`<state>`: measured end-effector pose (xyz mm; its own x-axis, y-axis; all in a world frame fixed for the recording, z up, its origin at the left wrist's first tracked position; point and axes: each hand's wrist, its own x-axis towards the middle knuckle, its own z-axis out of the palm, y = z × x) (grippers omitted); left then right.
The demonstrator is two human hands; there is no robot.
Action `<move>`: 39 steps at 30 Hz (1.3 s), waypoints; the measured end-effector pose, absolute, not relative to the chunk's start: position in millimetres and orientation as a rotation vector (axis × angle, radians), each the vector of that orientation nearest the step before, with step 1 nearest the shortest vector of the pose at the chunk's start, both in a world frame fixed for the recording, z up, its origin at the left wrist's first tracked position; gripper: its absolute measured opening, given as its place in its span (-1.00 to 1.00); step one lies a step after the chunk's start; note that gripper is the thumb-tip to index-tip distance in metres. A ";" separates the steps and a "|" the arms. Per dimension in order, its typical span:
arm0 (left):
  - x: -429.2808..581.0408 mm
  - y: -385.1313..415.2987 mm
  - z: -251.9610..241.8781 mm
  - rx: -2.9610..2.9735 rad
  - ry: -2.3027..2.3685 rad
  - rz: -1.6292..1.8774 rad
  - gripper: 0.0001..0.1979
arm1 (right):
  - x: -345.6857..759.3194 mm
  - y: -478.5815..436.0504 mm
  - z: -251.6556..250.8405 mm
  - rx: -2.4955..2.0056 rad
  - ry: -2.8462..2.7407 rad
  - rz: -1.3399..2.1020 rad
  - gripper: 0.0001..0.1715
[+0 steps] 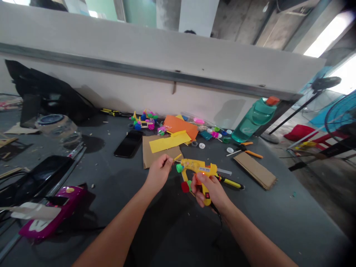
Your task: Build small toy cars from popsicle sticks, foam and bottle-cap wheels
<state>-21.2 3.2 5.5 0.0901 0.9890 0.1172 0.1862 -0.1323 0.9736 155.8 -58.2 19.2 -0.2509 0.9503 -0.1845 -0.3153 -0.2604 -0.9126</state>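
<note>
My right hand [210, 191] is wrapped round the handle of a yellow hot glue gun [196, 165], whose nozzle points left. A clear glue stick [224, 171] sticks out of its rear. My left hand [160, 172] pinches a small yellow strip [177, 157] right at the nozzle tip. Below the barrel lies a yellow piece with green and red caps [185, 186], partly hidden by the gun. A yellow-and-black cutter [230, 182] rests behind my right hand. Beyond them, yellow paper [169, 142] lies on a cardboard sheet [148, 157].
A black phone [128, 144] lies left of the cardboard. At the back are orange paper [180, 126], small colourful models [144, 120] and several bottle caps. To the right are a green bottle [254, 120], orange-handled scissors [251, 152] and folded cardboard [256, 170]. A purple power strip [66, 207] stands at left.
</note>
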 end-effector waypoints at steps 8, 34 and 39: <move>-18.3 1.6 6.2 1.442 1.236 1.129 -0.75 | 156.9 -57.0 21.2 -0.941 -0.914 1.668 -0.61; -17.9 2.4 3.0 1.554 1.377 1.091 -0.78 | 168.7 -69.1 59.3 -1.027 -1.182 0.881 -0.70; -24.3 8.8 1.8 1.425 1.417 1.205 -0.76 | 238.3 -64.4 90.8 -1.159 -1.076 0.469 -0.69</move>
